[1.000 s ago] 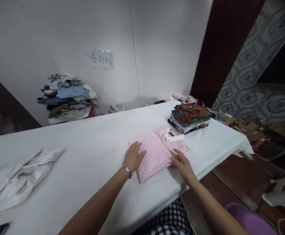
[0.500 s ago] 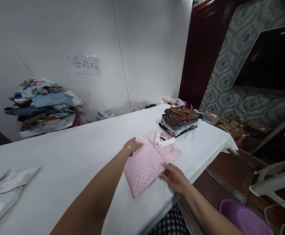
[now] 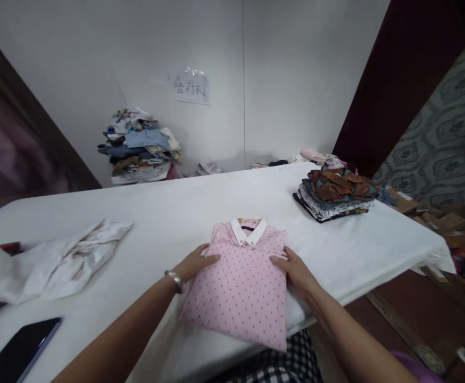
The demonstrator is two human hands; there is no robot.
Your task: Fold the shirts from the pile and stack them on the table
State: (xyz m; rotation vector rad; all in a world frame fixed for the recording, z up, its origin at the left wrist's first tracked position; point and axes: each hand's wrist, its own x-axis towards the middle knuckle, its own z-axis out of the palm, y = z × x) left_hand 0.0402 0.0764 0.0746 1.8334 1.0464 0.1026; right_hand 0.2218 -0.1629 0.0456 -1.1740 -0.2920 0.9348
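Observation:
A folded pink shirt (image 3: 240, 287) with small dark dots and a white collar lies at the front of the table, its collar end facing away from me. Its lower edge reaches the table's front edge. My left hand (image 3: 194, 263) grips the shirt's left side, thumb on top and fingers underneath. On the opposite side, my right hand (image 3: 294, 267) holds the right edge the same way, thumb over the cloth. The fingers under the shirt are hidden.
A stack of folded clothes (image 3: 336, 194) stands at the right of the white table (image 3: 216, 194). White cloth (image 3: 76, 260) and a phone (image 3: 23, 348) lie at left. A tall clothes pile (image 3: 140, 146) rises by the wall, under a paper sign (image 3: 191, 86).
The pink shirt has turned square to me and come nearer, its front now smoothly folded. Both hands have shifted to its sides. The view has swung left, bringing the phone into sight.

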